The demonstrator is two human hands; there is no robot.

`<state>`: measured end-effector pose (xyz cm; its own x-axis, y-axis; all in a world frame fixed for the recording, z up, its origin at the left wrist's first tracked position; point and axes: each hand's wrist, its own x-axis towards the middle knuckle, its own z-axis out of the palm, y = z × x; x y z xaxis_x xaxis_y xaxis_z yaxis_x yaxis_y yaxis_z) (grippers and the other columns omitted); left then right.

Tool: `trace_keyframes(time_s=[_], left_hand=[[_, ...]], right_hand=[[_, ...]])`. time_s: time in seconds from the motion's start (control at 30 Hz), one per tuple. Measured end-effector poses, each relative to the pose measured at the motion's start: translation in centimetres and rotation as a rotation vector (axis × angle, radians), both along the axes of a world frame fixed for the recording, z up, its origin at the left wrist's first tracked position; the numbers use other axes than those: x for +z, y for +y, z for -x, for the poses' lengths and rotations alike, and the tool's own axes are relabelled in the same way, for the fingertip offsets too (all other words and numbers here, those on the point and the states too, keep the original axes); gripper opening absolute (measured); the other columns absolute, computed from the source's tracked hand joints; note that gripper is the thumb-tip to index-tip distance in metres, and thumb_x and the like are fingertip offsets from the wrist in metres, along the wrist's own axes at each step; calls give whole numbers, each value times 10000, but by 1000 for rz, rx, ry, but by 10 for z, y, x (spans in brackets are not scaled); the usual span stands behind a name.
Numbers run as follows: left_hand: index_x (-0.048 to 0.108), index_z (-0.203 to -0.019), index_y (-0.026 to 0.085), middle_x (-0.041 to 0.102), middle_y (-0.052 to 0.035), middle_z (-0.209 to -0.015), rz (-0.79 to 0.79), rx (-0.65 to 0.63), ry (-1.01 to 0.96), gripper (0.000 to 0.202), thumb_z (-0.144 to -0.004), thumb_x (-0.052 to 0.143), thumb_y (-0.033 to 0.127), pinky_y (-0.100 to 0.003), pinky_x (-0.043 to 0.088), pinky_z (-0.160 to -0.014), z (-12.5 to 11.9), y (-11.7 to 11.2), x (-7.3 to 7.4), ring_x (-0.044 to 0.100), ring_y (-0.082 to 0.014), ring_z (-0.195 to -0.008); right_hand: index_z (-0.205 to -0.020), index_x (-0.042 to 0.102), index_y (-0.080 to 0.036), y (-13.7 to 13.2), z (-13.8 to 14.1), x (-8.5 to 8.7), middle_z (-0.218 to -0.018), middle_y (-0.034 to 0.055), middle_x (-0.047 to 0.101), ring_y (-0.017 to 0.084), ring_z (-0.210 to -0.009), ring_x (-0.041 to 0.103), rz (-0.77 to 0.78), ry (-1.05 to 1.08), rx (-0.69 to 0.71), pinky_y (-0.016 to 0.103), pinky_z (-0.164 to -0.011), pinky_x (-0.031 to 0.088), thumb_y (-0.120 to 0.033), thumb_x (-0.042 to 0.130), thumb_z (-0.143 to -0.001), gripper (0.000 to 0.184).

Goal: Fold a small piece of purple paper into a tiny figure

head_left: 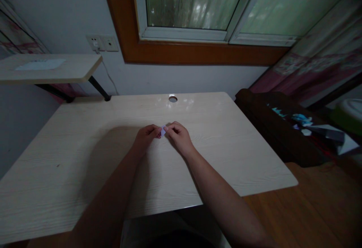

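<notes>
Between my two hands is a small, pale lilac piece (163,131) that looks like folded paper, with a reddish bit at its left side. My left hand (146,137) pinches its left edge between thumb and fingers. On the other side, my right hand (179,136) grips it with thumb and curled fingers. Both hands are low over the middle of the light wood-grain desk (220,146). My fingers cover most of the piece, so its full shape is hidden.
A raised shelf (93,67) on black legs stands at the desk's back left, with a white sheet (41,64) on it. A round cable hole (172,99) lies near the back edge. Right of the desk, a dark brown cabinet (254,104) holds several loose items.
</notes>
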<state>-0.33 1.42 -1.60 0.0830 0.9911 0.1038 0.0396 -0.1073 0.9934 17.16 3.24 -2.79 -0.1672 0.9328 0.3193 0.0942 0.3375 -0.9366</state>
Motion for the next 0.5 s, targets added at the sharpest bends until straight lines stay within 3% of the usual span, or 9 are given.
trace_keyframes(time_s=[0.17,0.33,0.5], left_hand=[[693,-817,165,648,6,-680,-33,45,-55,196,-799,726,357,-243,483,-648,-1,1,-1,593,-123,-647],[692,-998,186,670,5,-760,-98,13,-131,266,-777,765,315,-240,486,-653,-1,0,-6,615,-122,-691],[714,-988,187,693,-16,-810,-104,-50,-142,255,-766,777,296,-252,504,-704,-1,-1,-5,637,-134,-748]], right_hand=[[-726,687,-222,-2,1,3,-741,3,567,156,-706,533,-12,-8,8,288,-663,411,-421,681,-875,250],[-706,671,-222,-2,2,4,-725,-2,566,156,-698,535,-23,-31,-30,284,-665,412,-442,661,-884,283],[-680,641,-217,-1,1,5,-704,-7,562,155,-693,551,-3,-10,-25,283,-677,419,-453,632,-905,326]])
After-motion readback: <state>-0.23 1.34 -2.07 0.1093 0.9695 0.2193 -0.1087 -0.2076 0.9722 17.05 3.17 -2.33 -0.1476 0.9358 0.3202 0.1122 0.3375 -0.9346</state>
